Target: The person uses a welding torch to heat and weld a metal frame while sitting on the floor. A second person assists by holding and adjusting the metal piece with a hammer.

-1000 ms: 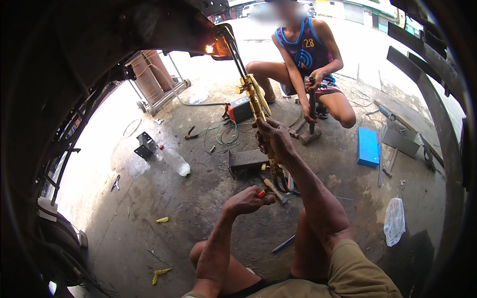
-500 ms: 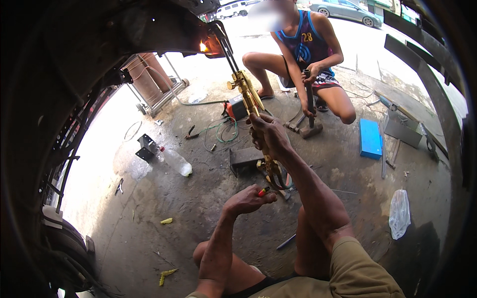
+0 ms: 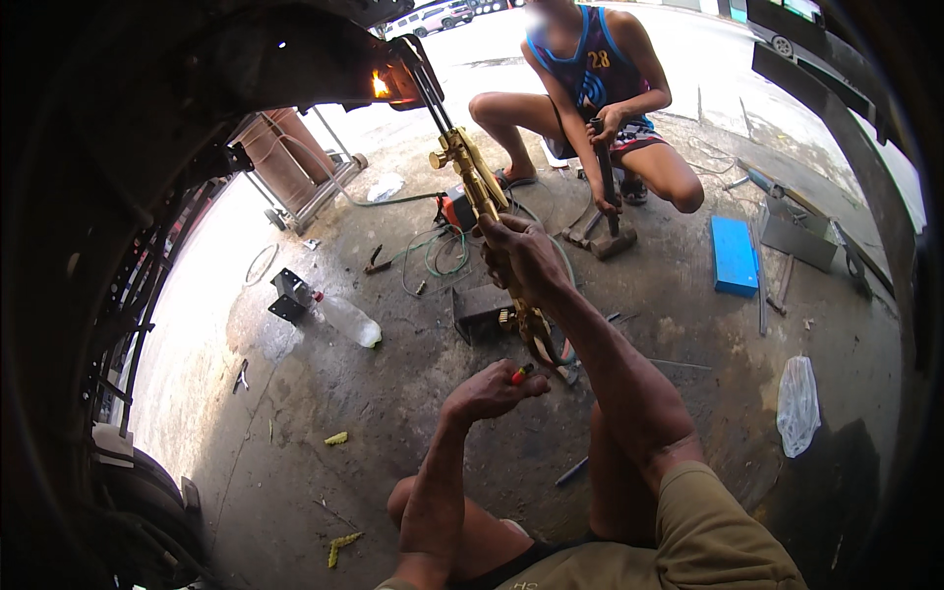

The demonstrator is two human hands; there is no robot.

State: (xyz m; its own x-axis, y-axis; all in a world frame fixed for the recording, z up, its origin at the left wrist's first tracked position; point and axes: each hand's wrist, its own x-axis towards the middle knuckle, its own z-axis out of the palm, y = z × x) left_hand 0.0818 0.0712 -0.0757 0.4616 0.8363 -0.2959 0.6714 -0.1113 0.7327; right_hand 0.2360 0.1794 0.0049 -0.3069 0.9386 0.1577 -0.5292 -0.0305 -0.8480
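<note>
My right hand (image 3: 526, 258) is closed round the brass body of a cutting torch (image 3: 468, 177), held out in front of me and tilted up to the left. At its far end a bright orange flame (image 3: 380, 85) burns against a dark metal part (image 3: 324, 74) overhead. The steel around the flame glows reddish. Lower down, my left hand (image 3: 484, 393) is bent over and closed on a small red lighter (image 3: 522, 374), just below the torch's hose end. Hoses (image 3: 565, 352) hang from the torch behind my right forearm.
A person (image 3: 600, 88) squats opposite, both hands on the handle of a sledgehammer (image 3: 615, 244). Around lie a plastic bottle (image 3: 349, 320), a steel bracket (image 3: 288, 295), a blue box (image 3: 734, 256), a plastic bag (image 3: 798, 405) and cables (image 3: 433, 258). A cylinder cart (image 3: 295, 162) stands at the back left.
The whole view has shifted slightly. Both hands keep their holds, and the flame stays at about the same spot on the metal. The person opposite still grips the hammer.
</note>
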